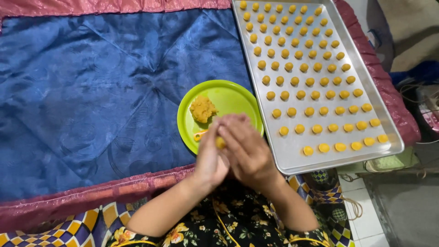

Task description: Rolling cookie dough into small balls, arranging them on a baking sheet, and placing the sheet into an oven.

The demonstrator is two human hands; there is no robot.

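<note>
Blue satin quilt (91,91) w/ pink-maroon border (82,194), checkered mat (68,228) underneath, white tiled floor (366,224) at lower right, cords (414,98) and cloth bundles (411,36) by right edge, soft even light

A blue quilted bedspread (91,82) with a pink border carries everything – it shows creases. On it lie a green plate (233,98) and, just beside, a metal baking tray (292,153)

A blue quilted blanket (91,87) with pink border lies beside white floor tiles (366,219).
</note>
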